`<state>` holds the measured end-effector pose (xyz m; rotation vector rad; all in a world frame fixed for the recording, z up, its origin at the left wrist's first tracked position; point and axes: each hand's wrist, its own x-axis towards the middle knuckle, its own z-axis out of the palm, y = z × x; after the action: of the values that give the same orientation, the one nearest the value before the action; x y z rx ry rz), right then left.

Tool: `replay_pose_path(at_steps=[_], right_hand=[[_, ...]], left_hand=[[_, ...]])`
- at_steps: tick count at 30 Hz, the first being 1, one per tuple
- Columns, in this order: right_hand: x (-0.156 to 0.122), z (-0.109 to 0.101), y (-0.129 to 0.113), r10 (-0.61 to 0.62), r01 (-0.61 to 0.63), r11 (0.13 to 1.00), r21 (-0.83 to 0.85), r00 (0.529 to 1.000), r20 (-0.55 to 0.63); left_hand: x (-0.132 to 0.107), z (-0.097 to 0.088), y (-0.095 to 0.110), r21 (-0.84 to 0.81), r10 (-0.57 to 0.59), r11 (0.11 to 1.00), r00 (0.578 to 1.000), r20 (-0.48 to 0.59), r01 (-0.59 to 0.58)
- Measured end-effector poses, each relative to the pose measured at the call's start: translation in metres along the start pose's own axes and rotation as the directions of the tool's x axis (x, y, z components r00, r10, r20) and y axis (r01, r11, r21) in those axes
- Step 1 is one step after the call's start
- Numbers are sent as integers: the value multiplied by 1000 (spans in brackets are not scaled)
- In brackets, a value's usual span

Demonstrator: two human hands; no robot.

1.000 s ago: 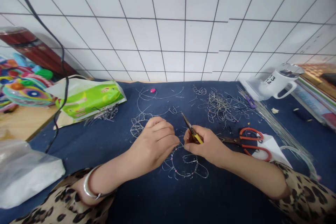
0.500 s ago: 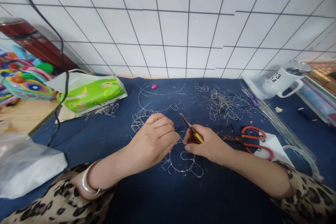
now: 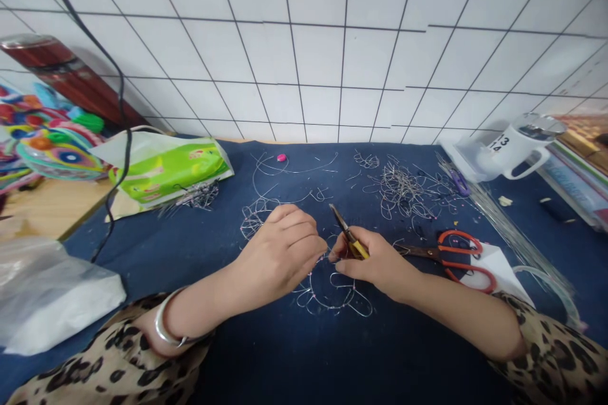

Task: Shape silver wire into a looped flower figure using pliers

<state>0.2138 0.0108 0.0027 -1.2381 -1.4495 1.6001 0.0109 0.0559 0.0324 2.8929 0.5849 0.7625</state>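
A thin silver wire ring [image 3: 331, 308] with petal-like loops and small pink beads hangs or lies just below my fingertips. My left hand [image 3: 287, 250] is closed in a pinch at the ring's upper left; its fingertips seem to hold the wire, though the contact is mostly hidden. Yellow-handled pliers [image 3: 357, 247] rest in the grip of my right hand [image 3: 377, 259], jaws pointing up and to the left. The right thumb and forefinger also meet at the ring's upper right. Behind my left hand lies another beaded wire piece [image 3: 253, 218], partly covered.
Red-handled scissors [image 3: 468, 262] lie right of my right hand on white paper. Behind are a tangled wire heap [image 3: 403, 190], a purple-handled tool [image 3: 460, 182] and a white mug [image 3: 515, 149]. A green tissue pack [image 3: 175, 171] and plastic bag [image 3: 61, 304] are on the left.
The whole view has shifted slightly. Both hands keep nearly the same pose, and the right fingertips sit a little closer to the left ones at the wire.
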Motion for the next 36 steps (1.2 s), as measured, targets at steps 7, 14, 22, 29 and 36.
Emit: replay_pose_path(at_steps=[7,14,22,29,36], right_hand=[[-1,0,-1,5,-11,988,156,999,40],[-2,0,-1,32,-57,960,273,995,98],[-1,2,-1,-1,-6,964,264,1000,27],[0,1,0,-34,33,980,198,999,4],[0,1,0,-70,74,987,143,997,-27]], left_hand=[[0,-3,1,-24,-6,1000,999,-45,5],[-3,-3,-2,-66,-2,998,992,-122,-6],[-2,-7,-1,-80,17,996,995,-103,-25],[0,-10,1,-63,41,997,997,-63,-45],[-2,-5,-3,-42,104,993,992,-68,-107]])
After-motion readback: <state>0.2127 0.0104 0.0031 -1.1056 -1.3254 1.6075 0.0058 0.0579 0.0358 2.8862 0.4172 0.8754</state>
